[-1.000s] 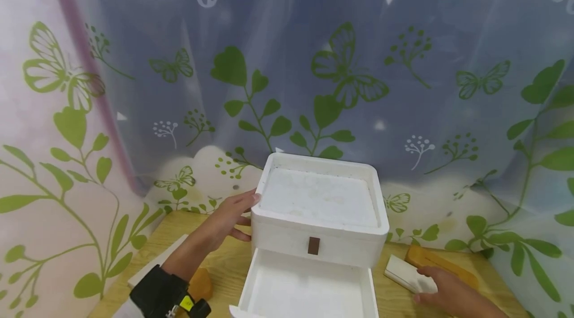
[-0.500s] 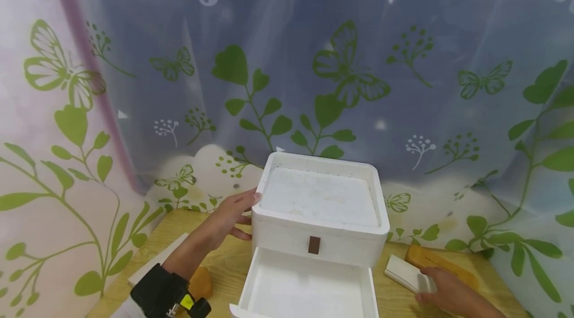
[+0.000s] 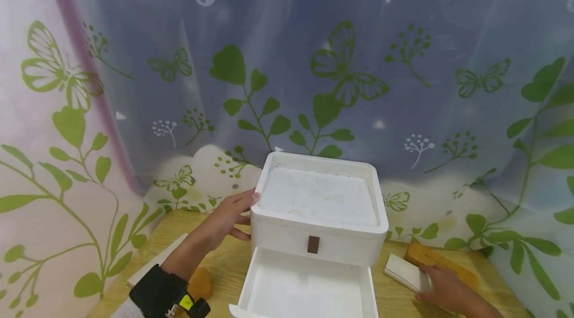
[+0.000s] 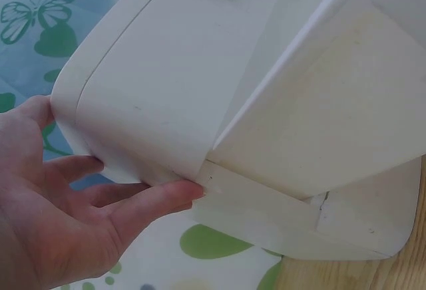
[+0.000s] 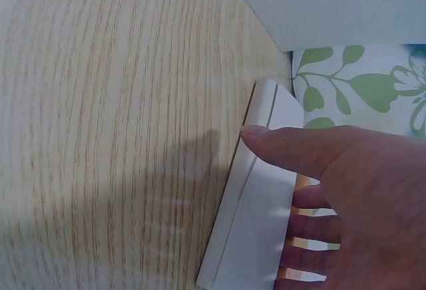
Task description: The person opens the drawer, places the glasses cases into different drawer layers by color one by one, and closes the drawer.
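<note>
The cabinet (image 3: 318, 198) stood on the table (image 3: 228, 273) against the curtain (image 3: 358, 123), its upper drawer (image 3: 280, 240) closed and its lower drawer (image 3: 309, 288) pulled out. The left hand (image 3: 226, 216) lay against the cabinet's left side, thumb by the top rim and fingers fairly straight, touching the wall rather than wrapping round anything; most likely it was there to steady the light-looking body. To the right of the cabinet, the right hand (image 3: 444, 290) pinched the white case (image 5: 256, 203), thumb over one long edge and fingers along the opposite side, presumably because that narrow width suited a grasp across it. The case was over the table, angled toward the cabinet; whether it was lifted at all could not be told. An orange block (image 3: 437, 258) was just behind it, perhaps set back there to leave the front of the cabinet free. As for numbers, there was one cabinet, with two drawers in sight and one brown tab (image 3: 313, 244), on the upper front. There was one case, one pale slab (image 3: 152, 263) partly hidden by the left forearm, and two orange pieces: the block, and a lump (image 3: 200, 283) beside the one visible wrist strap (image 3: 159, 288).
</note>
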{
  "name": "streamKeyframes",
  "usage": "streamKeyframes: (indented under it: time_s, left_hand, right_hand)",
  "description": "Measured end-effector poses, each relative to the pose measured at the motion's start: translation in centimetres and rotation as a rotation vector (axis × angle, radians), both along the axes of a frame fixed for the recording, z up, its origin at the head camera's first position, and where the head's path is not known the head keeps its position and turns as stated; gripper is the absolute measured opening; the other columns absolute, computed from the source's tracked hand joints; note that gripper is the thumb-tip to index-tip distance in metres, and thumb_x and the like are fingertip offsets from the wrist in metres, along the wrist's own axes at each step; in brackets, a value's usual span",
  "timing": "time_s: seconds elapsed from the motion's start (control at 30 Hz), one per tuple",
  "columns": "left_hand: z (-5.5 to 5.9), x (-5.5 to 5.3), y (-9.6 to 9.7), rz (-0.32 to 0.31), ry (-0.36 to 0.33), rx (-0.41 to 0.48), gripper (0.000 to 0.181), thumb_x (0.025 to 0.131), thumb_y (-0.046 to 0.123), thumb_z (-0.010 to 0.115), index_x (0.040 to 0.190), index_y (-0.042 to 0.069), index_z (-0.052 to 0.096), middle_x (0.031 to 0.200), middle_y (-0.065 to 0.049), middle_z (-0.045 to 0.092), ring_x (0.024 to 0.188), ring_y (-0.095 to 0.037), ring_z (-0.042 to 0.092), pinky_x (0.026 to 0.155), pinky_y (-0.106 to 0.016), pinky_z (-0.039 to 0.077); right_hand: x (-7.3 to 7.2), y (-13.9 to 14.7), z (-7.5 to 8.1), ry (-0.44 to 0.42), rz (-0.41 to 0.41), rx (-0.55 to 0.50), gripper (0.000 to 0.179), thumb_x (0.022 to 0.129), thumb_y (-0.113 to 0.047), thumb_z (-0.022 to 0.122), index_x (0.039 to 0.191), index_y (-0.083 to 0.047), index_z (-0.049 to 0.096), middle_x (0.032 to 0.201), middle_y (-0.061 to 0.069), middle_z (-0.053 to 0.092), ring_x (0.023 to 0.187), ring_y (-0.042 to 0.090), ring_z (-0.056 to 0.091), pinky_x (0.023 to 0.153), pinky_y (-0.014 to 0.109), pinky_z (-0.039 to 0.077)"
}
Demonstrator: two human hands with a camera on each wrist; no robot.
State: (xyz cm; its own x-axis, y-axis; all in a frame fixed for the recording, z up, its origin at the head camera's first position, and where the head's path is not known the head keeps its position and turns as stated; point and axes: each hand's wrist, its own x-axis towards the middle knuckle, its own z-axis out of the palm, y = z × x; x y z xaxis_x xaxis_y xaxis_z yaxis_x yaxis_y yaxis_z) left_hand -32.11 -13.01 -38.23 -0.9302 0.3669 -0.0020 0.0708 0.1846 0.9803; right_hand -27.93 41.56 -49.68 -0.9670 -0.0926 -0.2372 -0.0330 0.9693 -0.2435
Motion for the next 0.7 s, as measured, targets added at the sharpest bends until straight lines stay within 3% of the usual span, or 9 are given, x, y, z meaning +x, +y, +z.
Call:
streamKeyframes:
  time_s: [0.27, 0.43, 0.57, 0.7]
  left_hand:
    - [0.04, -0.01, -0.01, 0.005, -0.008, 0.005, 0.067, 0.105, 0.057, 0.052, 0.163, 0.026, 0.036, 0.159, -0.021, 0.047, 0.121, -0.040, 0.069, 0.077, -0.047, 0.066]
    - [-0.07, -0.04, -0.02, 0.009, -0.007, 0.006, 0.067, 0.105, 0.056, 0.051, 0.163, 0.026, 0.037, 0.159, -0.022, 0.047, 0.122, -0.041, 0.068, 0.077, -0.047, 0.066]
    - [-0.03, 0.04, -0.07, 0.016, 0.000, 0.004, 0.067, 0.105, 0.056, 0.050, 0.163, 0.024, 0.036, 0.159, -0.022, 0.047, 0.122, -0.042, 0.068, 0.076, -0.047, 0.066]
    - [-0.08, 0.05, -0.10, 0.020, 0.006, 0.005, 0.068, 0.105, 0.056, 0.050, 0.163, 0.024, 0.036, 0.159, -0.022, 0.047, 0.121, -0.040, 0.069, 0.076, -0.048, 0.066]
  right_hand:
    - [-0.03, -0.77, 0.10, 0.049, 0.012, -0.005, 0.077, 0.081, -0.032, 0.089, 0.130, 0.018, 0.057, 0.113, 0.025, 0.068, 0.096, 0.031, 0.064, 0.080, 0.046, 0.054]
    - [-0.39, -0.64, -0.21, 0.021, 0.005, 0.013, 0.077, 0.083, -0.030, 0.087, 0.132, 0.019, 0.055, 0.116, 0.025, 0.068, 0.103, 0.035, 0.065, 0.087, 0.051, 0.054]
    - [-0.67, -0.60, -0.22, 0.059, 0.048, 0.043, 0.070, 0.081, -0.027, 0.088, 0.127, 0.017, 0.059, 0.116, 0.026, 0.070, 0.106, 0.041, 0.067, 0.091, 0.056, 0.055]
    - [-0.93, -0.83, 0.05, 0.044, 0.075, 0.068, 0.064, 0.083, -0.025, 0.087, 0.123, 0.017, 0.061, 0.113, 0.023, 0.072, 0.104, 0.041, 0.068, 0.091, 0.057, 0.055]
